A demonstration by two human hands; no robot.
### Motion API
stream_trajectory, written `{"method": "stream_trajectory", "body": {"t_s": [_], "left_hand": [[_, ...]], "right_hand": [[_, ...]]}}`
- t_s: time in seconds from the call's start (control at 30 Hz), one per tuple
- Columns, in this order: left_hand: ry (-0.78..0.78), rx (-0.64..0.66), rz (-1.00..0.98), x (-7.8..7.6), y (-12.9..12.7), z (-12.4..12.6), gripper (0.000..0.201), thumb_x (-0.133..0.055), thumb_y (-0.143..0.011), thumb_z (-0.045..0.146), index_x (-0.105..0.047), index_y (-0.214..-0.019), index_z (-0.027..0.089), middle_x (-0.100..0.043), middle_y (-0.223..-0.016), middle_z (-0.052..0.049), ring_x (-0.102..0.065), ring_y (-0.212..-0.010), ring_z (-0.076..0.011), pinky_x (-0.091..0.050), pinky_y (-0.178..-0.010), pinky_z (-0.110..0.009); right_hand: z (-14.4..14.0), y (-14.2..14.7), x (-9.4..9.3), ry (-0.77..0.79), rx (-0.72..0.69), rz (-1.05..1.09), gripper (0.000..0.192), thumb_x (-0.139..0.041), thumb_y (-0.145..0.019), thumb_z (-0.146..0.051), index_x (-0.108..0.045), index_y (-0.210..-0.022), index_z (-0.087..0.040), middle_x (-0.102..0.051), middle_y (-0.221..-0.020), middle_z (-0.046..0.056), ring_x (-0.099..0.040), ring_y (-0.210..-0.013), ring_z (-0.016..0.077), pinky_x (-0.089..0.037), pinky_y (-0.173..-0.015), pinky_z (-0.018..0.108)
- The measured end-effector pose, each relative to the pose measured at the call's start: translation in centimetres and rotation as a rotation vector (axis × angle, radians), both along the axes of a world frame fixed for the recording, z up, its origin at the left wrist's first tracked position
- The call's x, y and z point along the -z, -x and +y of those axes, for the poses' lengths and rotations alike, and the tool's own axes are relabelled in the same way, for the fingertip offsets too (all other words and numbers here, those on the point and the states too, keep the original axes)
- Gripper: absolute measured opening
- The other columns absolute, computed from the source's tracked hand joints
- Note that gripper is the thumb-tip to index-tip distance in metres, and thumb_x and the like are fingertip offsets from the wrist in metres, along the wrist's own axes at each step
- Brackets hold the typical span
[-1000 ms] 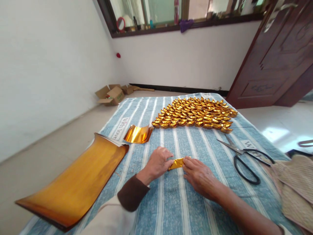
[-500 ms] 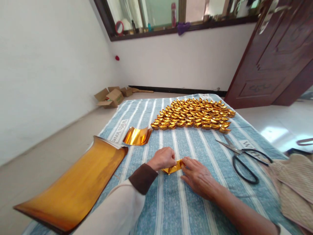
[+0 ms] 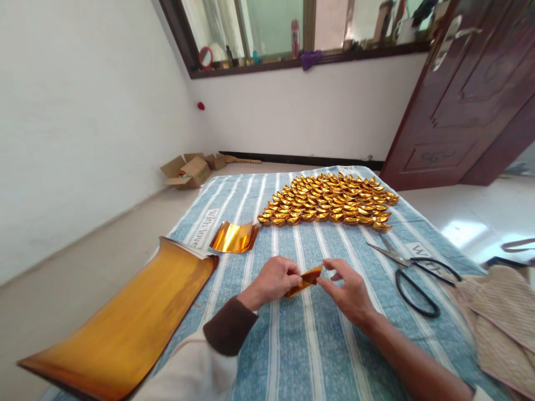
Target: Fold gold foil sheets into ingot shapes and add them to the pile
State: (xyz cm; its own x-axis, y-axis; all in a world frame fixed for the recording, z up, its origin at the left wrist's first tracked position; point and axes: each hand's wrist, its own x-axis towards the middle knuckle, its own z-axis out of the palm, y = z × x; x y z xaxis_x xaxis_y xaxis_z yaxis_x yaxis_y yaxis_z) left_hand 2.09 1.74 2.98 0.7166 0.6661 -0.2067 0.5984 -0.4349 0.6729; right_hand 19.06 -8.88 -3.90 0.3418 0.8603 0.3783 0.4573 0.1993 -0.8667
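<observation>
Between my hands is a small folded piece of gold foil paper, raised slightly at its right end. My left hand pinches its left end. The thumb and fingers of my right hand grip the right corner. Beyond them, many gold paper ingots stand in tight rows. A small stack of cut gold foil sheets lies to the left of the rows. Nearer on the left is a large curled stack of gold sheets.
Black-handled scissors lie partly spread on the striped cloth at the right, beside a beige woven fabric. Cardboard boxes sit on the floor past the far left corner. A dark red door stands at the right.
The foil piece has been lifted and tilted up from lying flat on the cloth. My right hand went from lying flat over its end to pinching the corner. The view shifted slightly.
</observation>
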Motion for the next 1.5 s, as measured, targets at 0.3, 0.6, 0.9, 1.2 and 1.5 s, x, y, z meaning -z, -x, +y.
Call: {"method": "stream_trajectory", "body": {"t_s": [0.3, 0.6, 0.9, 1.2, 1.5], "left_hand": [[-0.510, 0.139, -0.322, 0.5, 0.7, -1.5, 0.013, -0.060, -0.084, 0.016, -0.068, -0.075, 0.018, -0.062, -0.068, -0.001, -0.057, -0.070, -0.0148, -0.044, -0.067, -0.025], [-0.868, 0.192, -0.416, 2.7, 1.2, -2.2, 0.024, -0.044, -0.096, 0.015, -0.064, -0.083, 0.017, -0.067, -0.085, -0.005, -0.059, -0.078, -0.0157, -0.048, -0.073, -0.029], [-0.824, 0.307, -0.274, 5.1, 2.4, -3.3, 0.024, -0.043, -0.097, 0.016, -0.065, -0.086, 0.016, -0.068, -0.086, -0.006, -0.061, -0.082, -0.0164, -0.048, -0.074, -0.030], [-0.623, 0.284, -0.341, 5.0, 3.1, -3.3, 0.020, -0.048, -0.093, 0.014, -0.067, -0.097, 0.017, -0.071, -0.103, -0.006, -0.061, -0.104, -0.0196, -0.048, -0.093, -0.037], [-0.599, 0.173, -0.369, 5.3, 2.5, -3.9, 0.020, -0.051, -0.095, 0.021, -0.068, -0.086, 0.018, -0.071, -0.093, -0.005, -0.062, -0.099, -0.0205, -0.051, -0.089, -0.040]], "right_hand": [[0.1, 0.5, -0.9, 0.218, -0.263, 0.272, 0.024, -0.062, -0.083, -0.038, -0.073, -0.091, -0.018, -0.065, -0.066, 0.000, -0.058, -0.058, 0.0130, -0.047, -0.051, 0.024], [-0.5, 0.8, -1.0, -0.336, -0.125, -0.792, 0.024, -0.043, -0.096, -0.013, -0.065, -0.087, -0.018, -0.062, -0.072, 0.005, -0.054, -0.066, 0.0150, -0.042, -0.062, 0.029], [-1.5, 1.3, -0.7, -0.241, -0.302, -1.002, 0.035, -0.034, -0.099, -0.014, -0.059, -0.075, -0.018, -0.052, -0.069, 0.003, -0.045, -0.065, 0.0172, -0.035, -0.060, 0.033], [-1.8, 0.7, -1.0, -0.160, -0.402, -0.925, 0.032, -0.033, -0.099, -0.016, -0.062, -0.084, -0.016, -0.057, -0.078, 0.006, -0.049, -0.073, 0.0182, -0.040, -0.067, 0.032], [-2.0, 0.4, -1.4, -0.113, -0.472, -0.889, 0.028, -0.037, -0.098, -0.016, -0.063, -0.108, -0.017, -0.064, -0.101, 0.011, -0.057, -0.095, 0.0215, -0.048, -0.082, 0.036]]}}
